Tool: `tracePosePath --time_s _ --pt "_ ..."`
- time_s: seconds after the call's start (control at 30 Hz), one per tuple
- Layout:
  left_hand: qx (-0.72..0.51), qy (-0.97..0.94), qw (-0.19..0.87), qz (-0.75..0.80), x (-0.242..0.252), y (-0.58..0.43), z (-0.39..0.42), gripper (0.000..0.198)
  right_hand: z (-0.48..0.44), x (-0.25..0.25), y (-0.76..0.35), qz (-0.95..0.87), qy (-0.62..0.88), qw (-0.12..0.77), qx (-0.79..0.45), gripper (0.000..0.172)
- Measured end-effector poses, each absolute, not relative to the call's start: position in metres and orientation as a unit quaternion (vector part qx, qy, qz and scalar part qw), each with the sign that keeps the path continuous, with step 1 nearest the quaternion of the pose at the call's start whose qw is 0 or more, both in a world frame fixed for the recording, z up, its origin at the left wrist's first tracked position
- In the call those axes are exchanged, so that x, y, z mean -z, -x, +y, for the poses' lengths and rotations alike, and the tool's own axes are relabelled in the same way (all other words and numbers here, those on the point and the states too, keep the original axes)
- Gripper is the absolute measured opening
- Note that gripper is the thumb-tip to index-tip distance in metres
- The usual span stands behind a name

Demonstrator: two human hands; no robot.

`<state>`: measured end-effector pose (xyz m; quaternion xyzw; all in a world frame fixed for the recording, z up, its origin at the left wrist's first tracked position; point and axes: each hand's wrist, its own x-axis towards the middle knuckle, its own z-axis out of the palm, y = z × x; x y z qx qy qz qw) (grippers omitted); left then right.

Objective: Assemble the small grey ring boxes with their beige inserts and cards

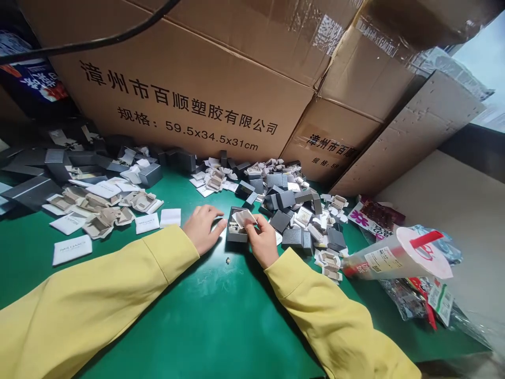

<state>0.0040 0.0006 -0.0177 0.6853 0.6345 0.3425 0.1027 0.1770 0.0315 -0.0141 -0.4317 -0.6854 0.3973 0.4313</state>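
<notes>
A small dark grey box (236, 238) stands open-topped on the green table, between my two hands. My right hand (261, 239) pinches a white paper insert (243, 216) at the box's upper right, its fingers over the rim. Just left of the box, my left hand (204, 228) rests with fingers apart and holds nothing. A tiny metallic piece (228, 260) lies on the table below the box. Left of my left hand are white printed cards (147, 223) and folded cardboard inserts (103, 221).
Dark boxes and torn white inserts pile up at the right (286, 200) and far left (55, 163). Large cardboard cartons (189, 68) wall off the back. A drink cup (394, 255) with a red straw leans at the right beside snack packets (424, 300). A black cable (118, 38) crosses the upper left.
</notes>
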Motion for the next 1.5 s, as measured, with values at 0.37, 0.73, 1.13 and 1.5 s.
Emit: tracePosePath --time_s 0.37,0.73,1.13,1.5 --pt "-0.501 -0.486 0.486 0.526 0.001 -0.017 -0.01 0.047 0.03 0.011 -0.176 -0.703 0.4 0.407 -0.425 0.019" --pt "-0.52 -0.309 0.654 0.455 -0.008 -0.024 -0.012 0.055 0.031 0.013 -0.177 -0.759 0.392 0.377 -0.358 0.015" --pt "-0.523 -0.276 0.689 0.419 -0.009 -0.023 -0.009 0.037 0.023 0.011 -0.177 -0.761 0.374 0.413 -0.332 0.015" --pt "-0.516 -0.295 0.69 0.413 -0.007 -0.025 -0.011 0.045 0.025 0.008 -0.177 -0.789 0.382 0.404 -0.261 0.017"
